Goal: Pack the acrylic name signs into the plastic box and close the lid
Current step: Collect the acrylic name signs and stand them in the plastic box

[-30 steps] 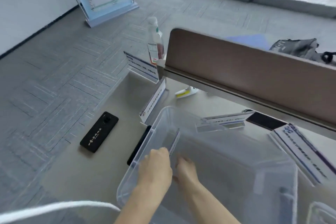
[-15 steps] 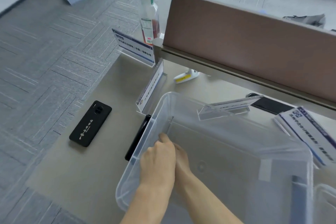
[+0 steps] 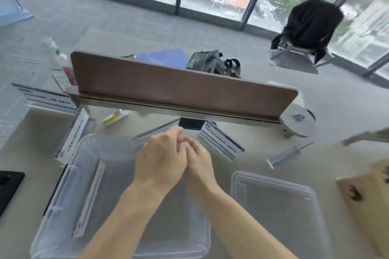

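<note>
we are reaching with both hands over the far rim of the clear, rectangular plastic storage box [image 3: 63,200], left hand [image 3: 160,164] and right hand [image 3: 200,166] pressed side by side. their fingers are curling in narrowly toward a clear acrylic name sign lying nearly flat [image 3: 155,131] on the grey desk [image 3: 263,153] just beyond the box; the fingertips look very near it, but we cannot tell whether they are touching or gripping it yet, since the picture is blurred there. one white-edged acrylic sign [image 3: 90,197] is already lying inside the box along its left wall. a blue-and-white printed acrylic name sign [image 3: 221,142] is standing just right of the right hand, another printed sign [image 3: 72,134] is leaning by the box's far left corner, and the clear plastic lid [image 3: 280,214] is lying to the right of the box. we are judging these signs to be light, stiff and slick, prone to scratching or chipping, so we are favouring a pinch across the top edge or at the two ends rather than on the smooth face.
</note>
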A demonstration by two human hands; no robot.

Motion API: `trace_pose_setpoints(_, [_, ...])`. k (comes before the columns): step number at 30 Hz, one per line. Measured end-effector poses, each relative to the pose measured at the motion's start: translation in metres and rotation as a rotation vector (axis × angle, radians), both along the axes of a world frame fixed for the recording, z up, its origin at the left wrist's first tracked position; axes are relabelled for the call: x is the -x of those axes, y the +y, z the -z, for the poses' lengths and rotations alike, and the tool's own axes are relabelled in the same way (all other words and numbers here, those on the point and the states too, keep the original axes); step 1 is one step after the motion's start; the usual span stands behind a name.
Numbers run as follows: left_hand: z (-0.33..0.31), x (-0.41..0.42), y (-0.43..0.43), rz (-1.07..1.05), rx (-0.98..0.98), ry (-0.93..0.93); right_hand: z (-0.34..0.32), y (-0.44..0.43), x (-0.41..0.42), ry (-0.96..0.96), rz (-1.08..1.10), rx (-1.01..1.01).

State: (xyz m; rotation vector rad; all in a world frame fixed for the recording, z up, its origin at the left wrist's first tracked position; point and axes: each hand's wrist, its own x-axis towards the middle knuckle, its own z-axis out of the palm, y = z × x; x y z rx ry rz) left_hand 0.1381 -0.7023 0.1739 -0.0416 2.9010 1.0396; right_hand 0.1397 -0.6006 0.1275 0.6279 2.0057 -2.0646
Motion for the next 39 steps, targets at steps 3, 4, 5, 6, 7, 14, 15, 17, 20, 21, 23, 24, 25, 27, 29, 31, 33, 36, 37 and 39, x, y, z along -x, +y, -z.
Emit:
trace_pose_setpoints(3, [-0.034,-0.003,0.075,0.141,-0.165,0.157,-0.044,0.091,-0.019,0.123,0.127,-0.031])
trace_pose_setpoints(4, [-0.044,-0.008,0.099,0.174,-0.209,0.189,-0.054,0.123,-0.029,0.152,0.18,-0.048])
trace_pose_setpoints(5, [-0.052,-0.011,0.122,0.2,-0.242,0.213,-0.065,0.156,-0.041,0.18,0.231,-0.079])
trace_pose_setpoints(6, [-0.058,-0.015,0.145,0.222,-0.26,0.226,-0.072,0.189,-0.054,0.207,0.279,-0.115])
trace_pose_setpoints(7, [-0.061,-0.018,0.168,0.241,-0.273,0.227,-0.077,0.222,-0.068,0.23,0.322,-0.148])
trace_pose_setpoints(14, [-0.025,-0.038,0.299,0.279,-0.279,0.001,-0.066,0.427,-0.131,0.144,0.393,-0.357])
trace_pose_setpoints(15, [-0.016,-0.04,0.311,0.257,-0.291,-0.061,-0.061,0.447,-0.133,0.11,0.397,-0.381])
trace_pose_setpoints(17, [0.001,-0.042,0.331,0.204,-0.326,-0.18,-0.049,0.479,-0.129,0.039,0.375,-0.392])
trace_pose_setpoints(20, [0.033,-0.036,0.351,0.14,-0.336,-0.273,-0.028,0.508,-0.108,-0.035,0.312,-0.392])
trace_pose_setpoints(21, [0.045,-0.031,0.357,0.115,-0.348,-0.288,-0.022,0.513,-0.099,-0.055,0.294,-0.396])
trace_pose_setpoints(23, [0.067,-0.02,0.37,0.074,-0.392,-0.305,-0.006,0.52,-0.082,-0.075,0.288,-0.39])
trace_pose_setpoints(24, [0.079,-0.012,0.379,0.065,-0.41,-0.314,0.003,0.524,-0.072,-0.073,0.29,-0.378])
trace_pose_setpoints(25, [0.092,-0.005,0.388,0.06,-0.428,-0.322,0.013,0.526,-0.063,-0.071,0.289,-0.363])
trace_pose_setpoints(27, [0.121,0.006,0.406,0.029,-0.453,-0.334,0.037,0.53,-0.043,-0.066,0.258,-0.347])
trace_pose_setpoints(29, [0.149,0.017,0.424,0.006,-0.452,-0.339,0.063,0.538,-0.024,-0.077,0.256,-0.332])
trace_pose_setpoints(31, [0.176,0.026,0.437,-0.007,-0.422,-0.353,0.092,0.55,-0.005,-0.107,0.249,-0.334])
trace_pose_setpoints(33, [0.199,0.034,0.447,-0.011,-0.388,-0.36,0.121,0.567,0.015,-0.122,0.246,-0.341])
trace_pose_setpoints(36, [0.24,0.048,0.457,-0.024,-0.381,-0.324,0.161,0.593,0.053,-0.102,0.208,-0.35])
trace_pose_setpoints(37, [0.252,0.054,0.461,-0.017,-0.391,-0.313,0.174,0.602,0.065,-0.097,0.198,-0.342])
trace_pose_setpoints(39, [0.271,0.063,0.467,-0.009,-0.399,-0.306,0.197,0.616,0.081,-0.081,0.153,-0.307])
